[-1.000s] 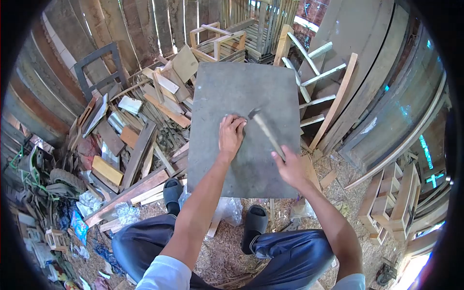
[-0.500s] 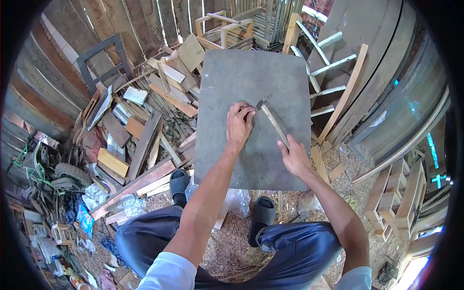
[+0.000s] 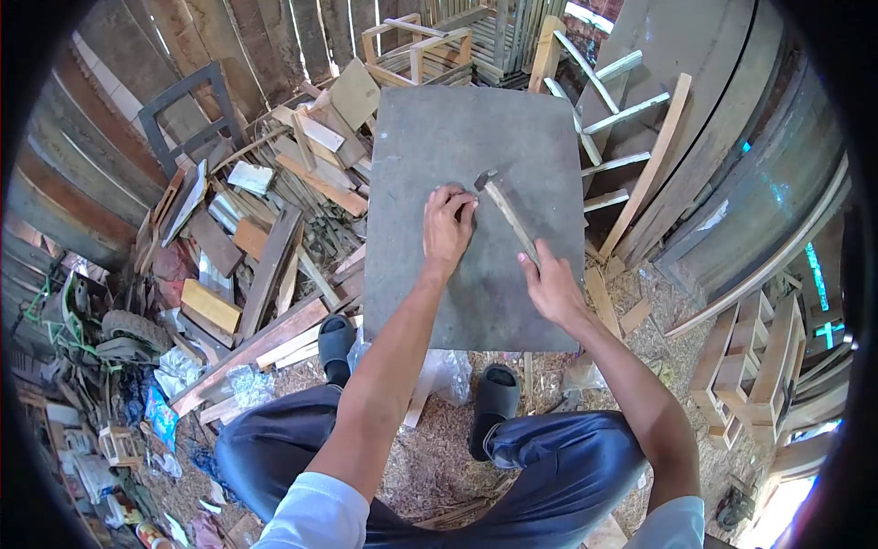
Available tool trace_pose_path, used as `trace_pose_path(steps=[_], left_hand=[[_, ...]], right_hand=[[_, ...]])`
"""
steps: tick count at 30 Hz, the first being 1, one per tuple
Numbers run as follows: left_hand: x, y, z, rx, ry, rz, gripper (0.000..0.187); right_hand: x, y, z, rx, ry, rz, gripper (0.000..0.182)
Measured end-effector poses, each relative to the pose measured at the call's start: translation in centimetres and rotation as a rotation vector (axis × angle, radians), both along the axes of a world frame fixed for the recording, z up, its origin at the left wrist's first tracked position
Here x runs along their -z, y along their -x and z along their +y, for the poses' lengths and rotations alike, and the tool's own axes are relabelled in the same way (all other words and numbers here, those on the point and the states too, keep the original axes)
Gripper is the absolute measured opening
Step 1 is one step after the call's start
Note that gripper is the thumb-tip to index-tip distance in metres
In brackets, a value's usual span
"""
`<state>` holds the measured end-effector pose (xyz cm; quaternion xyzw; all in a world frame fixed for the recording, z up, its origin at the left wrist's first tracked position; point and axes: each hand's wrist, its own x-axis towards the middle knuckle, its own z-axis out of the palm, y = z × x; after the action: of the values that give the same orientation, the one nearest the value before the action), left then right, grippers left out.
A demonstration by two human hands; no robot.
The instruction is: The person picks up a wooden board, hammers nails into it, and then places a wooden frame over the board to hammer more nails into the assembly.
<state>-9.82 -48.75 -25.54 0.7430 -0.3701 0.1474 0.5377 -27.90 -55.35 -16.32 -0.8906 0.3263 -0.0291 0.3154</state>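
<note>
In my right hand [image 3: 554, 282] is the wooden handle of a hammer [image 3: 510, 216], gripped near its lower end. The dark metal hammer head lies up and to the right of my left fingertips, over a grey board [image 3: 421, 128]. My left hand [image 3: 446, 224] rests on that board with thumb and fingers pinched together. Whatever sits in the pinch is too small to make out. The board stands in front of me, above my knees' far side, with a flat grey surface.
Wood scraps [image 3: 265, 247] are heaped on the left. A ladder-like wooden frame [image 3: 631, 156] leans at the right, with a wooden rack [image 3: 750, 366] below it. My sandals [image 3: 498, 393] stand on a floor of shavings, near plastic bags [image 3: 448, 375].
The hammer head has shifted slightly up and away from my left fingertips. My left hand stays in its pinch on the board, and the whole view has tilted a little.
</note>
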Motion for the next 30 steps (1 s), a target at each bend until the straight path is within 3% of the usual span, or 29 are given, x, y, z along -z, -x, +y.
trace_pose_path(steps=[13,28,30], left_hand=[[0.0,0.0,0.0,-0.014,-0.01,-0.011,0.008],[-0.1,0.2,0.0,-0.011,-0.015,0.042,0.01],[0.0,0.1,0.0,-0.026,-0.03,0.025,0.01]], right_hand=[[1.1,0.2,-0.7,-0.058,0.018,0.099,0.03],[1.3,0.2,-0.5,-0.033,0.047,-0.022,0.029],[1.4,0.1,-0.8,-0.084,0.028,0.092,0.029]])
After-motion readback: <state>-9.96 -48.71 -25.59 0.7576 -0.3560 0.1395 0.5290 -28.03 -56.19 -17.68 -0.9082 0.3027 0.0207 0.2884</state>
